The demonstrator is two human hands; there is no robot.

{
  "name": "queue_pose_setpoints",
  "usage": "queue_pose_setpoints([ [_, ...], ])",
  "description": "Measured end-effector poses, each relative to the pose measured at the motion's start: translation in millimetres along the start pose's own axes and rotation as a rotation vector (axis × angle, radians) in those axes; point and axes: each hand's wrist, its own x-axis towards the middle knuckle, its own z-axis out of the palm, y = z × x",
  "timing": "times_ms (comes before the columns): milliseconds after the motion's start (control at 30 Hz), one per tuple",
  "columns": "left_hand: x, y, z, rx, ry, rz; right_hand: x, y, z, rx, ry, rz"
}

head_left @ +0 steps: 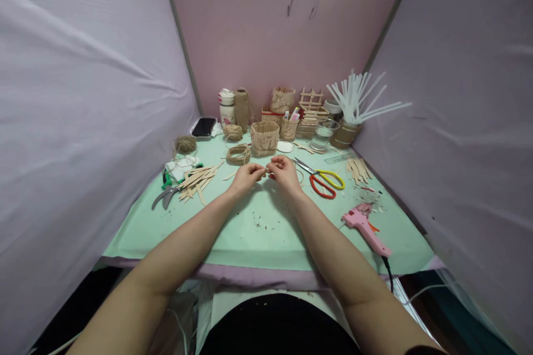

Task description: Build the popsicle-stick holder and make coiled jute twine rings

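My left hand [249, 176] and my right hand [283, 171] meet above the middle of the green table [250, 244]. Their fingertips are pinched together around something small; it is too hidden to name, though thin twine loops [300, 177] show beside my right hand. Just beyond them stands a wooden-strip basket [265, 138]. A coil of twine [238, 154] lies behind my left hand. To the right of my right hand are scissors [322, 181] with one red and one yellow handle.
Wooden strips [200, 181] and pruning shears [166, 197] lie at left. A pink glue gun [367, 227] with its cord is at right. Behind stand a water cup [323, 135], a jar [345, 134] of white glue sticks, a bottle [227, 109] and a phone [204, 127].
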Motion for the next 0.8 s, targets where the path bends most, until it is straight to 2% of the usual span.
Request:
queue_pose_setpoints([
  [133,-1.1,2.1,-0.3,0.044,-0.027,0.026,-0.8,3.2,1.9,0.049,-0.002,-0.001],
  [400,-3.3,4.2,-2.9,0.137,-0.058,0.191,-0.6,7.2,3.5,0.098,0.002,0.077],
  [633,-6.6,5.8,-2.1,0.162,-0.062,0.249,-4.0,3.5,5.4,0.204,-0.007,0.162],
  [800,-6.2,5.5,-2.7,0.127,-0.039,0.248,-5.4,1.1,5.5,0.244,-0.029,0.134],
])
